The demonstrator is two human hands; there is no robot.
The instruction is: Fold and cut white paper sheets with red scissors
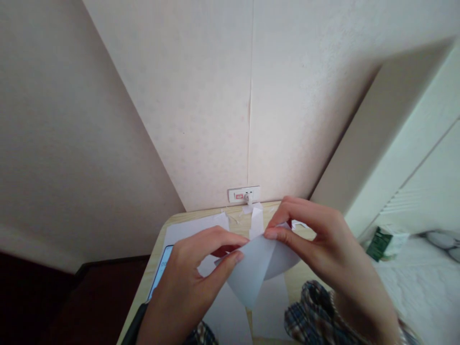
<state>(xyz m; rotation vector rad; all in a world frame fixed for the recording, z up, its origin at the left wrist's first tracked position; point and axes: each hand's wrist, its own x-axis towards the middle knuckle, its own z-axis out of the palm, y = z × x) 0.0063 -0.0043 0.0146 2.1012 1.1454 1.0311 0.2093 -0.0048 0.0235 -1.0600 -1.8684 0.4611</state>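
Both hands hold a folded sheet of white paper (257,270) above a small wooden table (194,219). My left hand (192,282) pinches its left edge between thumb and fingers. My right hand (316,242) pinches the top fold with thumb and forefinger. The paper hangs down to a point between the two hands. More white sheets (196,227) lie flat on the table beneath. Plaid sleeves (309,309) show at both wrists.
A phone (160,268) with a lit screen lies at the table's left edge. A wall socket (244,194) sits just behind the table, with tape strips below it. A white cabinet (413,158) stands to the right, above a bed (420,282) with a green packet (379,243).
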